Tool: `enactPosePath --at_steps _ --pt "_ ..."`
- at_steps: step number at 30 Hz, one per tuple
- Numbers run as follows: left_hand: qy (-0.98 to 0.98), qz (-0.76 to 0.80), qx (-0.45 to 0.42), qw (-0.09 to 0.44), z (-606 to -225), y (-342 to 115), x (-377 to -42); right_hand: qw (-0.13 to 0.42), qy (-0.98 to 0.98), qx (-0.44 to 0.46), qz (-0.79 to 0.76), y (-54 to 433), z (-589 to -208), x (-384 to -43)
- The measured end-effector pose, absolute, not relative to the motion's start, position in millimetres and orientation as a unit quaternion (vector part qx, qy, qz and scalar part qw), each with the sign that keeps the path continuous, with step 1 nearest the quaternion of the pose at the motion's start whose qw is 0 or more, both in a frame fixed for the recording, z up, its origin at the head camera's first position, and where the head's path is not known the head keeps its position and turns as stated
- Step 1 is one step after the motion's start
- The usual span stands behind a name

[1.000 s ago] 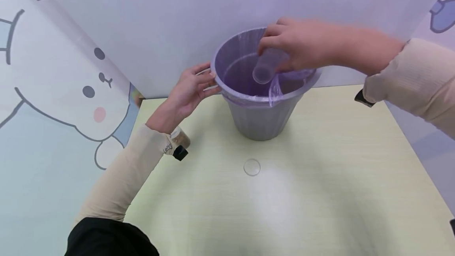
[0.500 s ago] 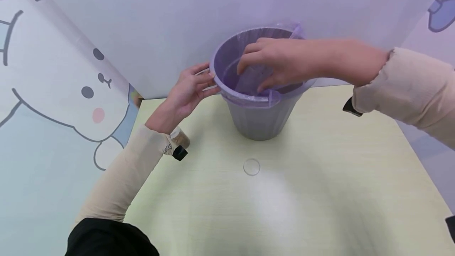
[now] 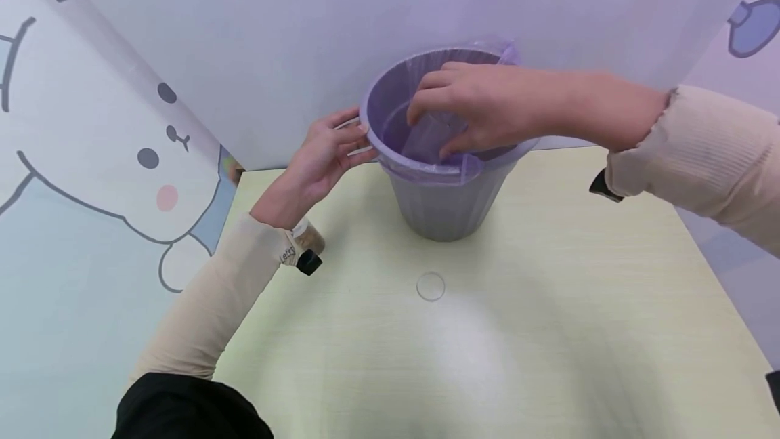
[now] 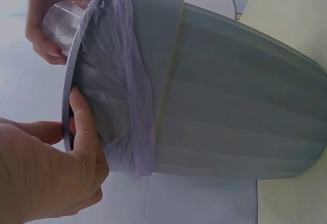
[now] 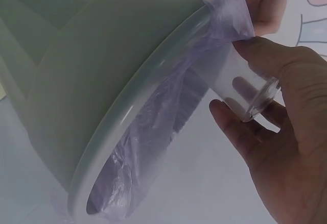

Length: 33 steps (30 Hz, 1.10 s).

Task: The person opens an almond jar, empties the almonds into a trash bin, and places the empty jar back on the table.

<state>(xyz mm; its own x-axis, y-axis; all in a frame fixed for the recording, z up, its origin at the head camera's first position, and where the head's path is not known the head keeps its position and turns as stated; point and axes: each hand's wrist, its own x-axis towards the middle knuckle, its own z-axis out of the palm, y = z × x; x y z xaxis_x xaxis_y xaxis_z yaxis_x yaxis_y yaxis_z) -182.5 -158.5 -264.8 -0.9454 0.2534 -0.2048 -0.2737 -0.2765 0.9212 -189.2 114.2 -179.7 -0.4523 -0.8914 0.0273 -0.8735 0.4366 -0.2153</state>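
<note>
A grey-purple trash bin (image 3: pixel 443 212) stands on the table, lined with a thin purple plastic bag (image 4: pixel 137 86) folded over its rim. At the bin's left side, my left hand (image 3: pixel 323 154) pinches the rim, with thumb and fingers on either side of it. Over the bin's mouth, my right hand (image 3: pixel 478 103) grips a clear cup (image 5: pixel 237 81). The cup is tilted with its mouth down into the bin and its base towards my palm. A loose flap of the bag hangs over the rim beside the cup. The bottom of the bin is hidden.
Behind my left wrist stands a small jar (image 3: pixel 311 237) with a white lid and brown contents. A thin clear ring (image 3: pixel 430 286) lies on the pale wooden table (image 3: pixel 548 330) in front of the bin. A wall (image 3: pixel 292 39) rises close behind.
My right hand has lowered and moved left with the cup, tipping it further into the bin, then stayed nearly still. The bag's edge has shifted on the rim. My left hand stays put.
</note>
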Motion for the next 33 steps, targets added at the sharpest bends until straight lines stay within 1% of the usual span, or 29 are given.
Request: enactPosePath --at_steps 3,10,15,19,24,26,31,33 --pt "0.576 0.801 -0.007 0.164 -264.8 -158.2 -182.3 0.035 0.852 -0.515 -0.088 114.0 -178.1 -190.4" --pt "0.566 0.808 -0.002 0.164 -265.9 -157.8 -182.9 0.016 0.894 -0.443 -0.059 115.0 -173.1 -196.6" --pt "0.574 0.803 0.002 0.162 -266.7 -157.1 -184.3 -0.004 0.907 -0.419 -0.041 121.1 -171.3 -203.6" --pt "0.577 0.8 0.002 0.163 -266.1 -156.6 -183.8 -0.037 0.906 -0.42 -0.022 126.7 -171.5 -206.8" --pt "0.58 0.799 0.001 0.158 -265.5 -156.6 -184.2 -0.09 0.892 -0.443 -0.027 129.8 -172.6 -207.2" --pt "0.578 0.801 0.0 0.157 -265.5 -156.4 -184.7 -0.097 0.887 -0.45 -0.024 130.6 -172.3 -207.0" --pt "0.577 0.802 0.002 0.158 -266.4 -156.5 -185.1 -0.094 0.886 -0.455 -0.008 132.7 -172.8 -207.2" --pt "0.577 0.801 0.002 0.157 -266.7 -156.5 -185.2 -0.103 0.882 -0.459 -0.011 134.1 -174.6 -207.3"
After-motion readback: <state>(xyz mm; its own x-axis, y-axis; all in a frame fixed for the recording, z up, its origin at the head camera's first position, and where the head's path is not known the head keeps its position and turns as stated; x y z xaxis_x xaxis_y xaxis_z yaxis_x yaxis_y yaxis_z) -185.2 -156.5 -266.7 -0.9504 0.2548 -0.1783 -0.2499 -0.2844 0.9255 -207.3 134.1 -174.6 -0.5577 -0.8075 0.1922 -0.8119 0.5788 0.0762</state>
